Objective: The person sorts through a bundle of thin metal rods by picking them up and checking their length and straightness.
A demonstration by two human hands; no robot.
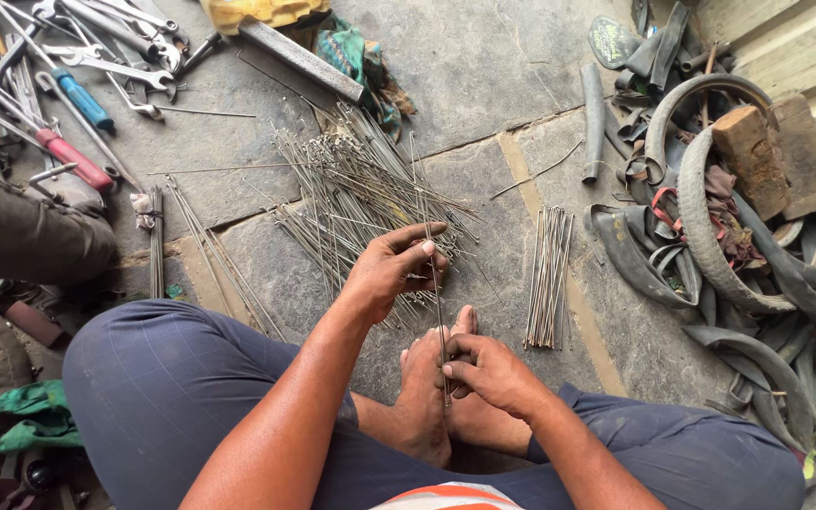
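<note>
Fingers [424, 249] on upright spoke [437, 283]

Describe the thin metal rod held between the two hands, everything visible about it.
The rod is a thin, straight, grey metal wire like a wheel spoke. It stands nearly upright in the view, over the bare feet. The left hand pinches its upper part, the right hand grips its lower end. Its tips are too fine to make out.

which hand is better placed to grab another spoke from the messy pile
Left. The left hand already rests on the loose spoke pile, while the right hand sits nearer the body, gripping the lower end of a spoke.
</note>
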